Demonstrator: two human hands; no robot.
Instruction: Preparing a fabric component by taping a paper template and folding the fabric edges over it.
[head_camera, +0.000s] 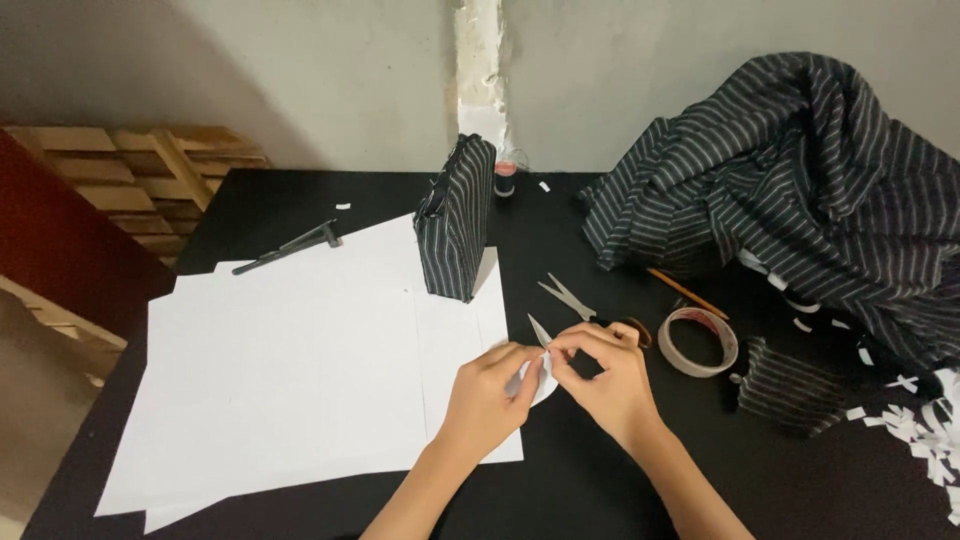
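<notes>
My left hand (487, 388) and my right hand (605, 375) meet over the black table (620, 490), both pinching a small rounded piece of white paper (535, 382) between the fingertips. Open scissors (568, 300) lie just beyond my right hand, blades pointing left and away. Large white paper sheets (290, 370) spread out under and to the left of my left hand.
A small upright striped fabric pouch (455, 220) stands on the sheets. A tape roll (698, 341) and a pencil (688, 294) lie right of the scissors. A heap of striped cloth (790, 190) fills the right. Paper scraps (925, 425), a black tool (288, 247), wooden pallets (150, 175).
</notes>
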